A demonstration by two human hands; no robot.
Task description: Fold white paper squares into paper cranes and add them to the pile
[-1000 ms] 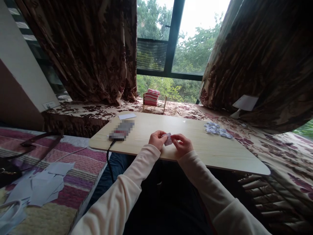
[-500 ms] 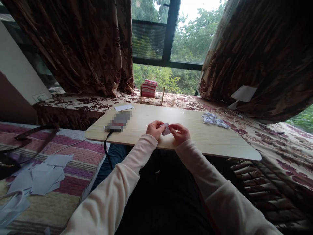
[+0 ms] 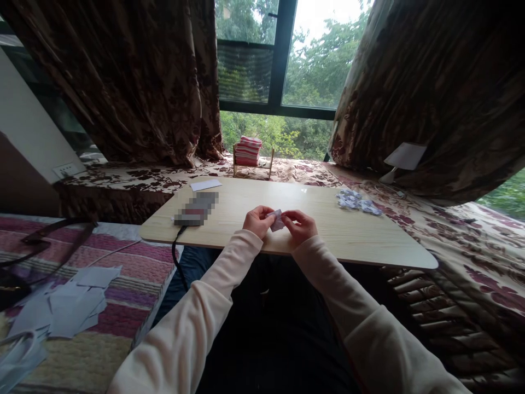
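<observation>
A small piece of folded white paper (image 3: 276, 220) is held up between both hands, just above the near edge of the wooden table (image 3: 241, 200). My left hand (image 3: 258, 220) pinches its left side, thumb in front. At its right side, my right hand (image 3: 301, 224) has thumb and fingertips closed on the paper's edge. To the right on the tabletop lies a pile of small folded papers (image 3: 356, 201).
A flat white paper (image 3: 206, 185) lies at the table's back left, near a blurred-out device (image 3: 197, 209) with a black cable (image 3: 175, 257). Loose paper sheets (image 3: 76, 306) cover part of the bed at left. Behind the table are striped folded cloths (image 3: 248, 150) and a white lamp (image 3: 405, 155).
The whole view has shifted slightly. The paper is turned a little between my fingers, and both hands keep their grip on it.
</observation>
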